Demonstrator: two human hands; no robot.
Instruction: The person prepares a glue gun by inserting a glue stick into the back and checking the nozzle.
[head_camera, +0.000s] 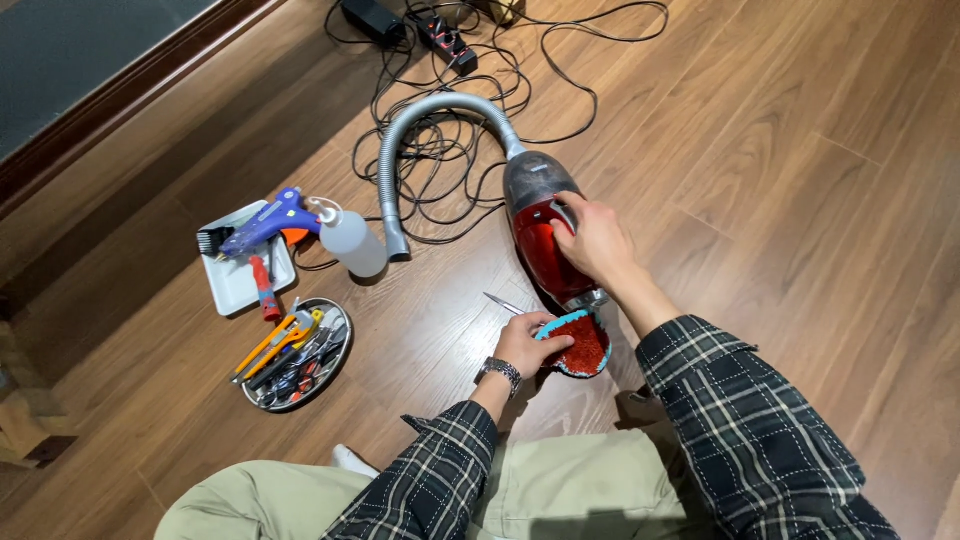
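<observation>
Red vacuum cleaner (545, 235) under right hand (592, 240), beyond left hand (522, 343).

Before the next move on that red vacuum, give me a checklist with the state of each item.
1. Right hand steadies the red vacuum by its handle: ok.
2. Left hand has a grip on the thin metal tool: ok.
3. Red pad with teal rim seated at the vacuum's near end: cannot tell, the hands hide the joint.
4. Grey hose attached at the vacuum's far end: ok.
5. Power off at the black power strip: cannot tell.
6. Round tray of tools and blue glue gun within reach on the left: ok.
</observation>
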